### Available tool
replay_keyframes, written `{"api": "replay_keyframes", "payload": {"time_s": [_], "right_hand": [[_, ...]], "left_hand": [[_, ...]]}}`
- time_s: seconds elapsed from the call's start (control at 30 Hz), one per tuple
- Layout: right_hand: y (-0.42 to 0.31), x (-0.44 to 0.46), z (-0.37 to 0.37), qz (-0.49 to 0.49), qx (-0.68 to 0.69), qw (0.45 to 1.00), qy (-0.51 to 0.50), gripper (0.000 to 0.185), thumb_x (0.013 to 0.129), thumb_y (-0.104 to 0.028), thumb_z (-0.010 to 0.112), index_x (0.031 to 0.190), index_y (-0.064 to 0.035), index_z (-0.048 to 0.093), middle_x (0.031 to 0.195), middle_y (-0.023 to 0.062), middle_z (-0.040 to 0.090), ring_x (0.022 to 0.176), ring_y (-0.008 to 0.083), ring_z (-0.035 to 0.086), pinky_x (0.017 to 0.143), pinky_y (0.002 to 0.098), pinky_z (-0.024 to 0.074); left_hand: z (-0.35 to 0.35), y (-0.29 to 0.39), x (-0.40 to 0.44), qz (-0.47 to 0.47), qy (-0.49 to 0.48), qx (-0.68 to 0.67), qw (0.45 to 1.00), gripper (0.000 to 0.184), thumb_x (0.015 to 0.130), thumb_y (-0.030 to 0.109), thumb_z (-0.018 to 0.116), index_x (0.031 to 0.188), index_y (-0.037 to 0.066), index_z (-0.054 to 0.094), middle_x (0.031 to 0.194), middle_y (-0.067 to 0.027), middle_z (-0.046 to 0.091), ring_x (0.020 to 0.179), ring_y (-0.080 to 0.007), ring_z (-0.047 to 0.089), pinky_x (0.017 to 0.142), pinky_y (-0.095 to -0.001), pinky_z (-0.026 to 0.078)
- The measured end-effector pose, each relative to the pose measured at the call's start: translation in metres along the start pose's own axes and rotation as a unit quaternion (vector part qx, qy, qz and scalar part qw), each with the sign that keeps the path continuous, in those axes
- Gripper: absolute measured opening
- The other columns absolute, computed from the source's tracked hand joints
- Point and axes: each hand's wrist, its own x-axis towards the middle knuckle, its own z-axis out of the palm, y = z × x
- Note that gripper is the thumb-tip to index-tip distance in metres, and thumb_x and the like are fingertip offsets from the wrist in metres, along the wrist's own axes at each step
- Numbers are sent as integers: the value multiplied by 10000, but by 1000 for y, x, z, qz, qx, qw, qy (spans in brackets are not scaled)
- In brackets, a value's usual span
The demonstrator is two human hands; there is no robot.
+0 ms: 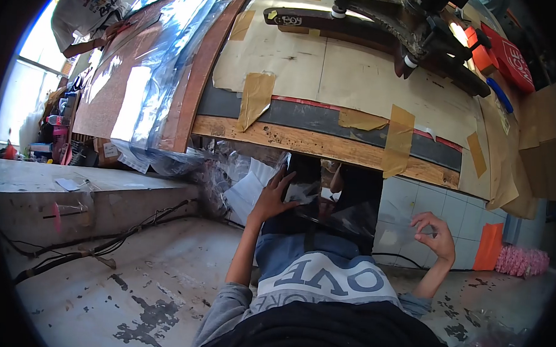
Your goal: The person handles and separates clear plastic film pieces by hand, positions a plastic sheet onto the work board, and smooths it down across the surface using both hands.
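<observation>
A clear plastic sheet (344, 218) lies across my lap below the bench edge, glossy against the dark trousers. My left hand (273, 199) is at the sheet's left side, its fingers spread and the thumb pointing right over the plastic. Off to the right, my right hand (435, 235) has curled fingers, with thumb and fingertips close together at what looks like the faint right edge of the sheet. The film is so transparent that its outline is hard to follow. Beside my left hand hangs crumpled white and clear wrapping (247, 188).
Ahead stands a workbench with a wooden front edge (328, 149), taped card and a dark metal machine arm (389, 39). Plastic film (165, 63) covers the left table, where another person (89, 13) works. Cables (101, 246) run along the left; a pink bundle (522, 261) lies right.
</observation>
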Motion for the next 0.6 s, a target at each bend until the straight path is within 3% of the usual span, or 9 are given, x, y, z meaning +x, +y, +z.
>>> {"api": "replay_keyframes", "payload": {"time_s": [0.1, 0.2, 0.3, 0.4, 0.43, 0.53, 0.6], "right_hand": [[-18, 6, 7, -53, 59, 997, 8, 141, 685, -77, 734, 726, -26, 609, 814, 92, 631, 881, 206, 590, 868, 329, 408], [-33, 14, 12, -149, 84, 985, -25, 121, 707, -82, 731, 732, -30, 625, 742, 77, 634, 763, 178, 602, 775, 293, 426], [-64, 24, 35, -147, 193, 969, 43, 233, 741, -205, 749, 712, -11, 624, 570, 49, 559, 560, 150, 521, 645, 285, 435], [-83, 34, 43, -196, 245, 949, 29, 213, 740, -154, 771, 822, 6, 655, 688, 51, 637, 630, 98, 571, 565, 230, 403], [-86, 36, 46, -210, 260, 942, 14, 234, 740, -164, 774, 841, 11, 655, 682, 52, 638, 607, 90, 566, 547, 220, 399], [-94, 43, 53, -236, 301, 923, -28, 290, 742, -187, 780, 895, 24, 651, 658, 57, 635, 547, 71, 555, 495, 197, 392], [-105, 43, 60, -232, 320, 918, -41, 315, 745, -195, 777, 922, 30, 644, 637, 62, 629, 516, 65, 553, 466, 189, 394]], "left_hand": [[-5, 15, -5, -11, -21, 101, 995, 871, 661, 417, 766, 1398, 217, 347, 1477, -172, 247, 1325, -363, 311, 1022, -491, 328], [-7, 23, -2, 6, -37, 159, 987, 686, 721, 366, 726, 1330, 200, 457, 1438, -139, 347, 1272, -341, 395, 1009, -478, 337], [1, 1, 10, 67, -10, 163, 984, 403, 819, 293, 652, 1199, 177, 586, 1292, -113, 528, 1109, -312, 549, 927, -459, 417], [-25, 59, 26, -36, -4, -119, 992, 229, 888, 226, 586, 1093, 150, 654, 1118, -88, 643, 963, -233, 641, 843, -398, 480], [-37, 87, 30, 51, 5, -186, 981, 264, 939, 202, 521, 1157, 79, 604, 1066, -96, 664, 930, -207, 659, 797, -324, 501], [-62, 162, 28, 48, -107, -452, 884, 325, 970, 193, 464, 1218, -5, 535, 1080, -105, 657, 1001, -204, 628, 861, -302, 470], [-83, 206, 21, 115, -110, -387, 908, 349, 987, 175, 409, 1251, -38, 488, 1138, -148, 621, 1057, -223, 600, 912, -293, 442]]}}
